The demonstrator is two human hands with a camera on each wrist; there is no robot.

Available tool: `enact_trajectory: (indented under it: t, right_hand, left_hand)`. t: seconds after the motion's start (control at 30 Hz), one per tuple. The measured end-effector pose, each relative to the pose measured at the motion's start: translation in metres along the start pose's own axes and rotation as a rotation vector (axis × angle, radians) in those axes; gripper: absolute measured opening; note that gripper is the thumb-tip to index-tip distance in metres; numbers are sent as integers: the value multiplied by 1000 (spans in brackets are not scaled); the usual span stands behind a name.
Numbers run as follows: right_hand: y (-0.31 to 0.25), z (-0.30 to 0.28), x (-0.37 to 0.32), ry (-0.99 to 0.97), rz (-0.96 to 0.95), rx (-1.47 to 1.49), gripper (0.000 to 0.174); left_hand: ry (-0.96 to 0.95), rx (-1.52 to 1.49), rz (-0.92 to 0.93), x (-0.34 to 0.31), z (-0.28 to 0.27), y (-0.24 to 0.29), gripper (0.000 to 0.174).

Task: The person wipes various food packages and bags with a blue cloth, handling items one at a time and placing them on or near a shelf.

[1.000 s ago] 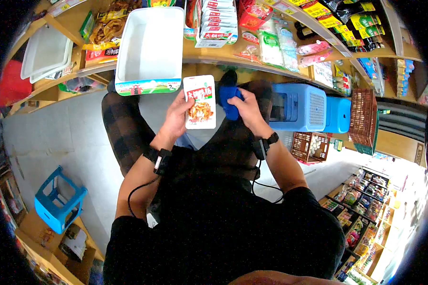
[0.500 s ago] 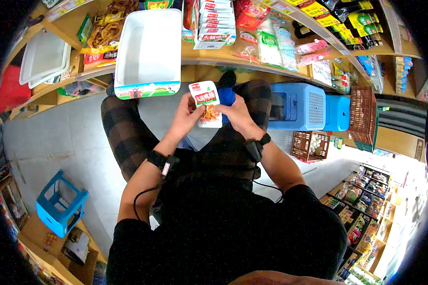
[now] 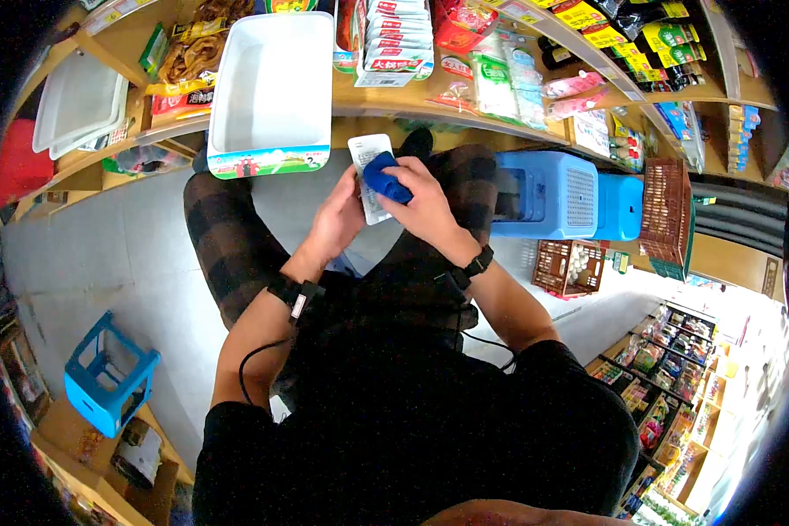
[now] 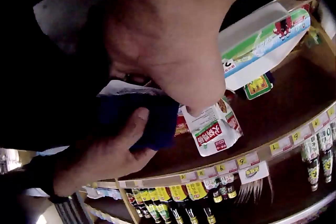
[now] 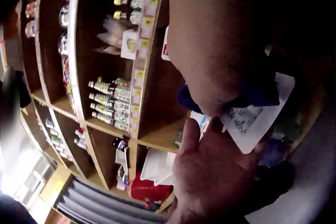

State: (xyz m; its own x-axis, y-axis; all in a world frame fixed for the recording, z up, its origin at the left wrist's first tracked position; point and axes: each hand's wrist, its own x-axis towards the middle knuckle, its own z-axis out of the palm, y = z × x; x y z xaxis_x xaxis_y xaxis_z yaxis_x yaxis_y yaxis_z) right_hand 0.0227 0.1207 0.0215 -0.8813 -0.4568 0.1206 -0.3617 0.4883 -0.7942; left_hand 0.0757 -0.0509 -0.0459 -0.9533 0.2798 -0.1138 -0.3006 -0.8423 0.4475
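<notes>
In the head view, my left hand (image 3: 337,219) holds a white flat food packet (image 3: 368,149) along its left edge. The packet's pale back with dark print faces up, and part of it is hidden under a blue cloth (image 3: 381,175). My right hand (image 3: 425,202) grips the bunched cloth and presses it on the packet. In the right wrist view, the packet (image 5: 257,124) tilts over the left hand (image 5: 215,166), whose thumb stands apart from it. The left wrist view shows the cloth (image 4: 152,121) under the right hand's fingers (image 4: 137,121).
Ahead, a white tub (image 3: 272,83) stands at the shelf edge beside a box of similar packets (image 3: 396,53). Blue plastic stools (image 3: 543,197) and a brown crate (image 3: 570,267) are at my right. Another blue stool (image 3: 110,377) stands on the floor behind left.
The packet has turned from its printed front to its pale back. My right hand has brought the blue cloth from beside the packet onto it.
</notes>
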Motion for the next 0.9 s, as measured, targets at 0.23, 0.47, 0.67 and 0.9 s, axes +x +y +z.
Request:
enact_trajectory:
  t: [0.23, 0.47, 0.67, 0.9]
  right_hand:
    - [-25, -17, 0, -269, -405, -436, 47]
    - [-22, -23, -1, -157, -395, -447, 43]
    - [-17, -21, 3, 12, -354, -446, 34]
    - [-19, -19, 5, 61, -317, -430, 35]
  left_hand:
    - [138, -196, -4, -2, 4, 13, 47]
    - [179, -87, -19, -2, 9, 14, 50]
    - [148, -74, -3, -1, 3, 11, 53]
    - [158, -50, -19, -2, 6, 15, 52]
